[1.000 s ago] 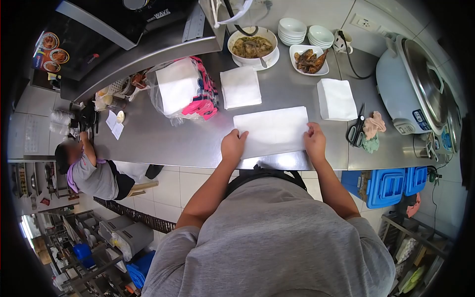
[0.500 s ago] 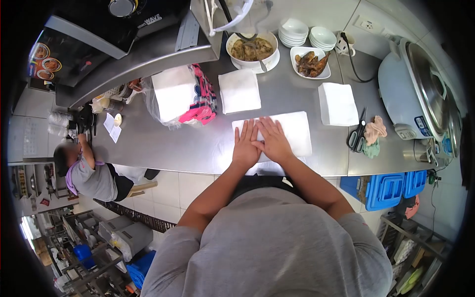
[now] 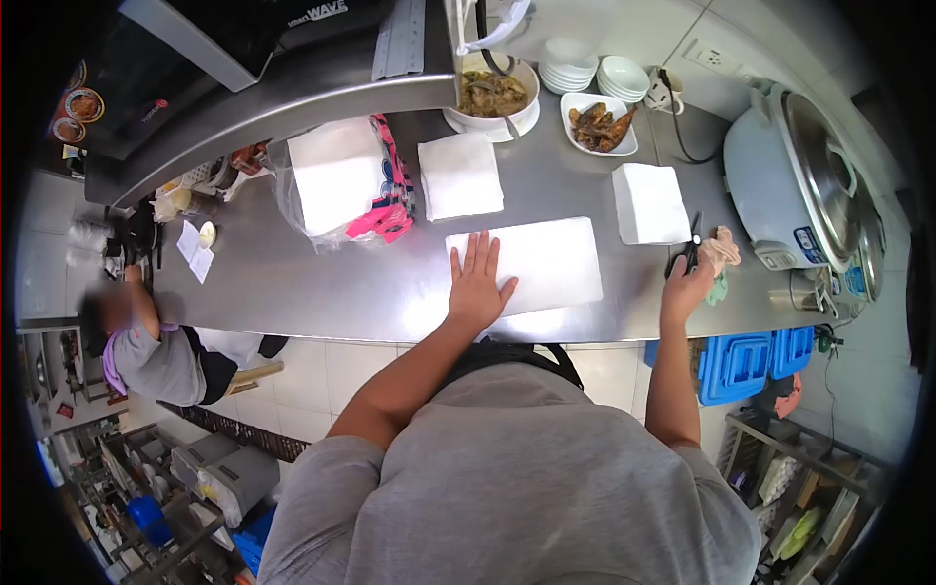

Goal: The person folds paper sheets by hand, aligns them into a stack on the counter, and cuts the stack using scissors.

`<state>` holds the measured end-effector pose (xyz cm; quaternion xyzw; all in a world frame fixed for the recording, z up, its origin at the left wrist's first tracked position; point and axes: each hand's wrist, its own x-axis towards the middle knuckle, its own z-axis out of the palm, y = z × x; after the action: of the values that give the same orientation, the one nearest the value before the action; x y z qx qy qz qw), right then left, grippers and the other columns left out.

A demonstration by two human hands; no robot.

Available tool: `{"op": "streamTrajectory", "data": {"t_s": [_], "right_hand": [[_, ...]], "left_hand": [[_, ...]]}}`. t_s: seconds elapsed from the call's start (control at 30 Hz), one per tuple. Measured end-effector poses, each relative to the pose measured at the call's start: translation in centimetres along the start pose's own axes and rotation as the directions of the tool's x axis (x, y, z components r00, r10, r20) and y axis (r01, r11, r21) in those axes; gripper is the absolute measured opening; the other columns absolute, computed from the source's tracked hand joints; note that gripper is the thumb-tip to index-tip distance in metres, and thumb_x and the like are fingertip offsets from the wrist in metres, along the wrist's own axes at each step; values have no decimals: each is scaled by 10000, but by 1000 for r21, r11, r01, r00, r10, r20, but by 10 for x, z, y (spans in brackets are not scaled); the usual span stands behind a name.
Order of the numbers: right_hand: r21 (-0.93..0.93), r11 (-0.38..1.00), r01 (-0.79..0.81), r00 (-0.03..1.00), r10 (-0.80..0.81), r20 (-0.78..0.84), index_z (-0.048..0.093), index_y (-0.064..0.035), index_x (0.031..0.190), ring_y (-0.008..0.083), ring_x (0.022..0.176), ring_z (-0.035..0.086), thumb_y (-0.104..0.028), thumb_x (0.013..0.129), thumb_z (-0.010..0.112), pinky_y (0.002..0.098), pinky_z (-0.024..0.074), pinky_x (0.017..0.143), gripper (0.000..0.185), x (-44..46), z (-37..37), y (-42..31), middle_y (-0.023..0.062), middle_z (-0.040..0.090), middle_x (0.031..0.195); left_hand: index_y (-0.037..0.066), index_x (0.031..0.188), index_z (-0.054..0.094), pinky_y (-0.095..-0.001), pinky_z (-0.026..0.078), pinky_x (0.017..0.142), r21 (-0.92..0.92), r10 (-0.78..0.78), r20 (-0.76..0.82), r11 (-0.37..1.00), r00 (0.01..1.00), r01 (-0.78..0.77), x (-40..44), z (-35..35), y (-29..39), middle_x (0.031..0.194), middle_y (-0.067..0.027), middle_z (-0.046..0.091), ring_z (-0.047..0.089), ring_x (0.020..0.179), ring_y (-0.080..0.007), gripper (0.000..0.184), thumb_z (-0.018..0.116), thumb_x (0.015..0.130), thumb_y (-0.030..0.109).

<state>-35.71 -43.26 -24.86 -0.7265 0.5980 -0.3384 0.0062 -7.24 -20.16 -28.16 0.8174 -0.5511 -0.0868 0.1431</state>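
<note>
My left hand [image 3: 476, 292] lies flat with fingers spread on the left part of a folded white paper sheet [image 3: 556, 263] near the counter's front edge. At the right, my right hand [image 3: 688, 285] has its fingers closed around the handles of black scissors [image 3: 696, 234]. The scissors lie on the counter, blades pointing away from me, their handles mostly hidden by the hand. Just beside those fingers are a crumpled peach cloth [image 3: 721, 250] and a green cloth [image 3: 718, 290]. A stack of white paper [image 3: 651, 205] lies beyond the scissors, to their left.
On the steel counter [image 3: 370, 283] are another white paper stack [image 3: 460, 177], a plastic-wrapped pack [image 3: 336, 180], a bowl of stew [image 3: 492, 95], a fried-food dish [image 3: 602, 127] and a large cooker [image 3: 795, 175]. A metal shelf [image 3: 292, 112] overhangs the left. A person [image 3: 161, 356] works far left.
My right hand has left the folded sheet and moved right to the scissors. The left hand stays flat on the sheet. The whole view has shifted slightly.
</note>
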Motion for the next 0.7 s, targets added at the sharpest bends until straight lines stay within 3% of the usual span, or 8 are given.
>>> {"op": "streamTrajectory", "data": {"t_s": [0.07, 0.17, 0.4, 0.5, 0.63, 0.7], "right_hand": [[-168, 961, -219, 969, 235, 79, 593, -32, 1159, 401, 1010, 570, -171, 796, 659, 455, 450, 906, 393, 13, 2, 21, 213, 605, 1089], [-259, 956, -135, 938, 208, 278, 585, -52, 1185, 417, 1031, 569, -136, 769, 636, 497, 476, 866, 428, 20, 11, 46, 241, 577, 1126], [-324, 937, -132, 924, 234, 301, 575, 49, 1044, 442, 879, 635, -72, 725, 575, 485, 507, 810, 341, 37, 31, 69, 272, 659, 904], [-327, 945, -26, 918, 152, 367, 566, 47, 1026, 444, 876, 638, -74, 731, 579, 482, 508, 796, 320, 44, 31, 70, 277, 661, 863], [-153, 988, 26, 954, 22, 299, 550, 44, 1099, 359, 807, 666, -105, 741, 633, 414, 524, 709, 397, 53, 34, 91, 232, 660, 940], [91, 913, -399, 827, 315, 466, 563, -15, 1121, 302, 868, 655, -84, 782, 626, 370, 530, 738, 352, 66, 33, 98, 167, 653, 940]], "left_hand": [[33, 1496, 230, -538, 8, 1163, -25, -3, 10, 1000, 1000, 3, 2, 0, -1, 1577, -165, 138, 57, 1475, -305, 771, 486, 921, 478], [31, 1495, 233, -547, 6, 1160, -53, 26, -12, 998, 1000, -26, 0, 2, -5, 1576, -171, 138, 51, 1474, -316, 775, 492, 918, 479], [28, 1494, 236, -563, 15, 1154, -45, 80, -14, 996, 997, -80, -6, 2, -12, 1570, -196, 136, 47, 1471, -336, 775, 489, 919, 482], [29, 1495, 234, -556, 17, 1157, -35, 82, -1, 996, 997, -82, -9, 0, -9, 1571, -198, 131, 43, 1471, -340, 770, 480, 925, 485], [40, 1499, 224, -536, 12, 1166, -34, 63, 26, 998, 998, -62, -7, -6, -9, 1575, -189, 119, 39, 1471, -334, 758, 460, 937, 491], [48, 1501, 223, -532, 10, 1168, -19, 55, 34, 998, 998, -54, -8, -5, -8, 1578, -181, 118, 41, 1472, -325, 758, 461, 936, 494]]}}
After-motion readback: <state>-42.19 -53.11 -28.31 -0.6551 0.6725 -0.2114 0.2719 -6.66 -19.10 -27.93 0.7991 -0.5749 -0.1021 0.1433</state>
